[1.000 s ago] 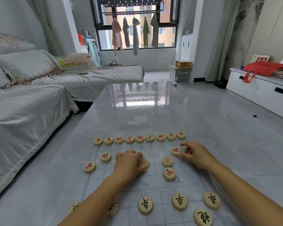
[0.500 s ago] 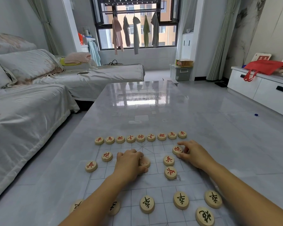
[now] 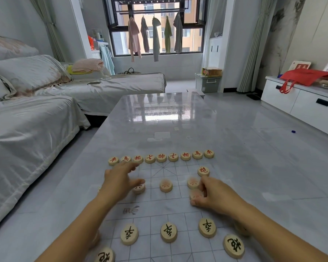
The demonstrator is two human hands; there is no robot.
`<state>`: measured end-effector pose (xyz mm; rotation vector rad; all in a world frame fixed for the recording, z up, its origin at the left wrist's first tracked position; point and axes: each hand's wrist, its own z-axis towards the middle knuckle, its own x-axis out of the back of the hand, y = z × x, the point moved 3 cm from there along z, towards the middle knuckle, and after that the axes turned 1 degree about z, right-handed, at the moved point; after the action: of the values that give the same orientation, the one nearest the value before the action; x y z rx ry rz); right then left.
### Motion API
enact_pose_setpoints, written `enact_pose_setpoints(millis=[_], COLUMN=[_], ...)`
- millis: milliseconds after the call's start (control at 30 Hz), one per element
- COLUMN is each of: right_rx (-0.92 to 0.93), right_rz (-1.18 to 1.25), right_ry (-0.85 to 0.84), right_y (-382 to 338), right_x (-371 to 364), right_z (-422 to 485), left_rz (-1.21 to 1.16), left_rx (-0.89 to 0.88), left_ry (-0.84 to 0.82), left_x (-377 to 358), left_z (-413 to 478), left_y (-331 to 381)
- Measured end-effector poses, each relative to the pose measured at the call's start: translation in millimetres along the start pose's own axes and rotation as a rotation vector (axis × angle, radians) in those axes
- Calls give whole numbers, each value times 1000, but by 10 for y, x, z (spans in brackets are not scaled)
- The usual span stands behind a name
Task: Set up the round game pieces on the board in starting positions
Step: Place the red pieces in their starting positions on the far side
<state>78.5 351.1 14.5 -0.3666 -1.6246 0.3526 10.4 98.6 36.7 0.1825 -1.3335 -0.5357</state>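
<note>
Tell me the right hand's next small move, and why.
Probably slide the blurred piece under the right hand out to the soldier row's right end, in line with the back-row chariot. Its neighbour already sits in that row; the end spot seems unfilled, though the hand hides it.

Bright daylight from the window (image 3: 186, 31) at 12 o'clock glares on the table (image 3: 159, 118). Motion blur smears the left hand (image 3: 119, 183), the right hand (image 3: 216, 197) and its pinched round piece (image 3: 195, 196). Verticals bow at 3 and 9 o'clock.
</note>
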Motion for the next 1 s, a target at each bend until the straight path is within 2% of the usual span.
enact_pose_setpoints(millis=[300,433,567,733,1000], right_rx=[-52,-21,-55,2,77], right_rz=[106,173,229,173,237], right_ry=[3,2,76,114,158], right_y=[857,950,938,899,965], right_x=[370,347,287,259,209], right_z=[29,90,137,214,162], left_rz=[-72,-148,-286,-333,-248], left_rx=[174,267,357,364,289], left_ry=[73,114,144,163,91], left_x=[314,329,294,282,269], left_z=[-325,-461,-511,-539,-566], left_y=[-943,-1205,-1339,-1334,-1328])
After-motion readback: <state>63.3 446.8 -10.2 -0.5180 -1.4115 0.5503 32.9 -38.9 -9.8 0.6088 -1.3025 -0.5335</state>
